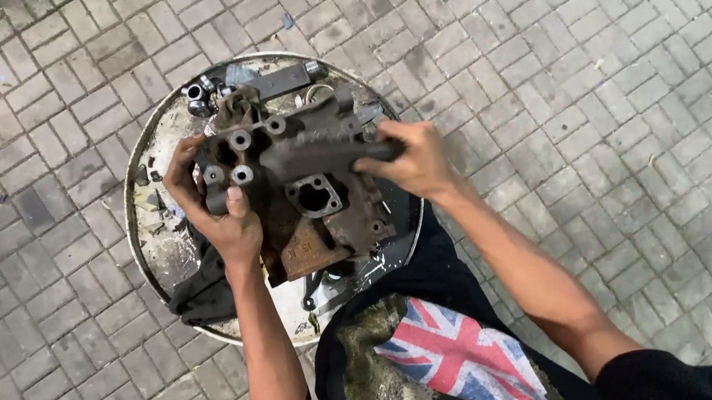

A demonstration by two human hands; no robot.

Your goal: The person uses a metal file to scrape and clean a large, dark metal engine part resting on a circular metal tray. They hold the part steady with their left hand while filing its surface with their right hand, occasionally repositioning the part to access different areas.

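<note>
Hands grip a rusty, grease-blackened cast-metal engine housing (300,193) with round ports, held just above a round, oil-stained metal drum top (151,245) on grey brick paving (618,101). The left hand (215,209) is curled shut around the housing's ported end; the right hand (410,161) is closed over its dark protruding arm. Loose sockets (197,95) and a flat metal bar (281,80) lie on the tabletop behind. Greasy surfaces could, by the look of it, let the heavy casting slip onto the parts below.
</note>
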